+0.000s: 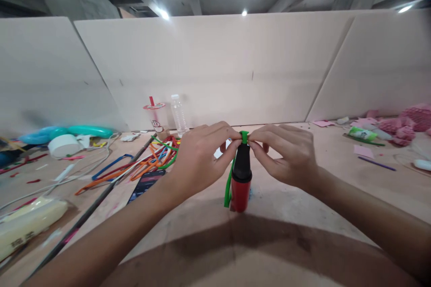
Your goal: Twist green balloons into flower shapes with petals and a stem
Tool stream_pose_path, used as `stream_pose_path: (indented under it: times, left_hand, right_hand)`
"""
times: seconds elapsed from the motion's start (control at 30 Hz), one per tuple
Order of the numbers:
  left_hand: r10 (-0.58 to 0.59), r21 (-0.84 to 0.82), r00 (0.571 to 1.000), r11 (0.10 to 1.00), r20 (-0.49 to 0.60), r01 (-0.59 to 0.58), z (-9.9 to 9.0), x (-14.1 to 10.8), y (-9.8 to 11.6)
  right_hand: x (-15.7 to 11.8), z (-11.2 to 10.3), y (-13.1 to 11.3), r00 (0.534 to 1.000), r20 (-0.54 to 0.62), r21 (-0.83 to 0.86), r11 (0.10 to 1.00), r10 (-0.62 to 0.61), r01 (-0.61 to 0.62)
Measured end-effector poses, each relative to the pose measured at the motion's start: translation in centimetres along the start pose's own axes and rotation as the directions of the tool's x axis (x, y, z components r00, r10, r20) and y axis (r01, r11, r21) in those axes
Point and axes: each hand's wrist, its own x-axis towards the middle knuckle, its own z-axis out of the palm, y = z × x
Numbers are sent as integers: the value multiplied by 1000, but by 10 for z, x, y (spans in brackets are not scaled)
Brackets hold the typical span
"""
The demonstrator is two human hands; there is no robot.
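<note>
A red pump (240, 193) with a black tapered nozzle stands upright on the table in the middle. The mouth of a green balloon (228, 188) sits at the nozzle's tip, and its long limp part hangs down the pump's left side. My left hand (205, 154) pinches the green mouth from the left between thumb and fingers. From the right, my right hand (286, 154) pinches the same mouth, its fingertips close to those of my left hand.
Uninflated balloons (158, 157) lie left of centre beside a phone (146, 184). A lidded cup (156, 119) and a clear bottle (179, 116) stand behind. Pink material (404, 125) and a purple stick (376, 163) lie at right, before a white partition (208, 63).
</note>
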Motion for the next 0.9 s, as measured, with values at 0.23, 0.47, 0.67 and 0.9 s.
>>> stream_pose_path:
  times: [0.23,0.47,0.67,0.9]
  left_hand:
    - [45,80,999,996,9,-46,-2,-1,-4]
    - [157,246,988,957,15,-156,-1,-1,-8]
    - [277,376,959,884,56,-277,-5,0,-9]
    - [304,405,949,860,82,-311,-6,3,-10]
  right_hand:
    - [3,-6,5,996,60,-21,998,-59,60]
    - [10,-15,13,965,132,-106,964,-228,243]
    - [19,-24,14,945,261,-194,948,-196,251]
    - [26,-24,11,917,291,-220,914,-272,341]
